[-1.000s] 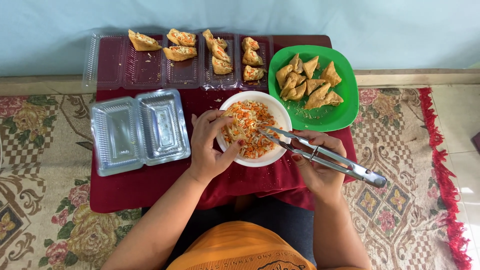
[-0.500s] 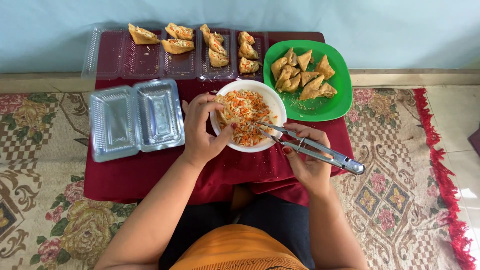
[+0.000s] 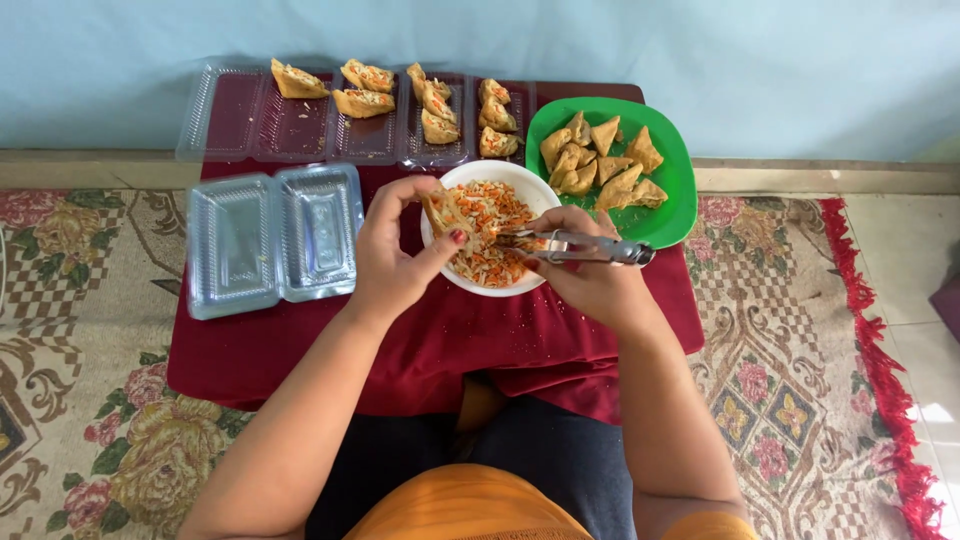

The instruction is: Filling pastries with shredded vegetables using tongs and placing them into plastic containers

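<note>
Held over the near-left rim of the white bowl [image 3: 487, 238]: a fried tofu pocket [image 3: 443, 212], pinched in the left hand [image 3: 400, 255], thumb below and fingers curled round its far side. Long axis tilted from near-right to far-left, cut opening apparently facing right, toward the middle of the bowl, though the slit itself too small to make out.

Directly right of the pocket, over the bowl's centre: metal tongs [image 3: 580, 247], lying almost level, tips pointing left at the pocket and close to it. Tongs clasped in the right hand [image 3: 590, 275], fingers wrapped over the handles; arms of the tongs squeezed near together, some shredded filling seemingly caught at the tips. Of the two hands, the left already on the pocket, the right reaching it only through the tongs.

Inside the bowl: a heap of orange and pale shredded vegetables.

Beyond the bowl to the far right, touching its rim or nearly so: a green plate [image 3: 672, 215] piled with unfilled tofu triangles. Beyond the bowl to the far left: a row of clear plastic trays [image 3: 300, 125] carrying filled pieces. Left of the bowl: an open, hinged clear container [image 3: 272, 240], nothing in it. Beneath everything: a dark red cloth [image 3: 440, 345] over a low table, patterned carpet around.
</note>
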